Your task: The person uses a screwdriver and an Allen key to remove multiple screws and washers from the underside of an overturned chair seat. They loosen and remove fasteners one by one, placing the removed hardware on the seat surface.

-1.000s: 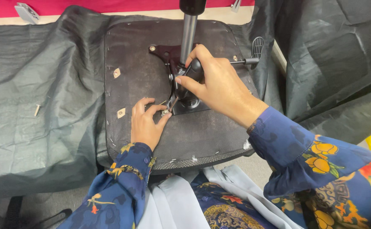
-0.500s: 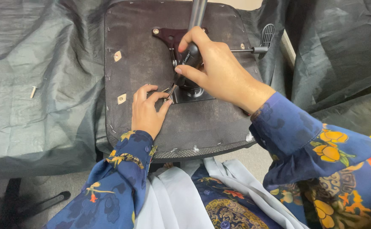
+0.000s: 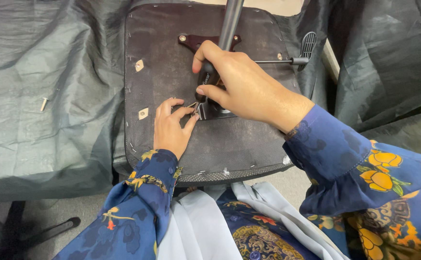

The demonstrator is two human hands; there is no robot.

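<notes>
An upturned chair seat [image 3: 172, 53] lies bottom-up in front of me, covered in dark fabric. A black metal mounting plate [image 3: 196, 42] with a grey gas cylinder [image 3: 230, 21] is fixed at its middle. My right hand [image 3: 241, 86] grips a black-handled screwdriver [image 3: 204, 82], its tip down at the plate's near left corner. My left hand [image 3: 172, 127] rests on the seat fabric, thumb and forefinger pinching around the screw at the driver's tip. The screw itself is mostly hidden by my fingers.
A loose bolt [image 3: 43, 103] lies on the dark plastic sheet [image 3: 37, 72] at the left. The chair's adjustment lever with a black paddle [image 3: 307, 45] sticks out to the right. Two small metal-lined holes [image 3: 139, 65] show in the seat's left side.
My right hand has shifted slightly left and lower on the screwdriver, now covering more of the plate. The view has drifted a little; my left hand stays at the screw.
</notes>
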